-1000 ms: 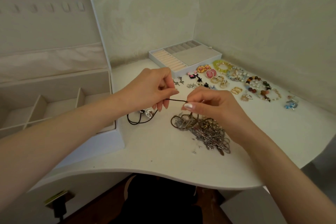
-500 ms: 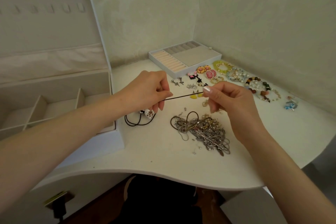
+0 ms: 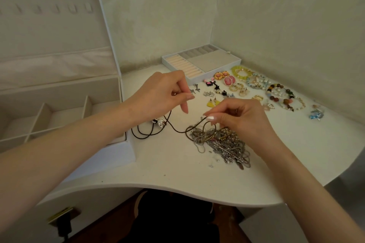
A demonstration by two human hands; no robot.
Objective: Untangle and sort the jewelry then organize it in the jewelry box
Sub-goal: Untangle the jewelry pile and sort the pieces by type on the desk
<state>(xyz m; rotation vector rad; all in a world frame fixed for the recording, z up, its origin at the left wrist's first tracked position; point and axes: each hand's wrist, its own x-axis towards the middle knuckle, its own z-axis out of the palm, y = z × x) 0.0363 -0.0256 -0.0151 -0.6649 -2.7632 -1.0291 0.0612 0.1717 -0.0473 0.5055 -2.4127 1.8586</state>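
- The fingers of the left hand are curled just above the centre of the frame, with thumb and forefinger tips pressed together. A thin dark brown cord climbs into that hand from below, so the hand holds it, though the hand hides the pinch itself.
- The right hand, just right of centre, pinches a loop of the cord between thumb and forefinger, its other fingers folded in.
- The cord runs lengthwise left to right across the middle of the frame. It lies in loose coils with a silver bead pendant beside the box. It sags onto the white curved-edge tabletop between the hands, then rises to the right hand.
- That right end loops into a tangled heap of silver and bronze chains under the right hand.
- The large white jewelry box fills the upper left, lid upright. Its divided compartments show beige lining.
- A small white tray sits against the wall at upper centre. It has peach ring rolls on its left, grey slots behind and a flat grey section.
- Right of the tray, laid out separately on the table, are:
  - pink-and-gold earrings
  - a yellow-green bracelet
  - a multicoloured bead bracelet
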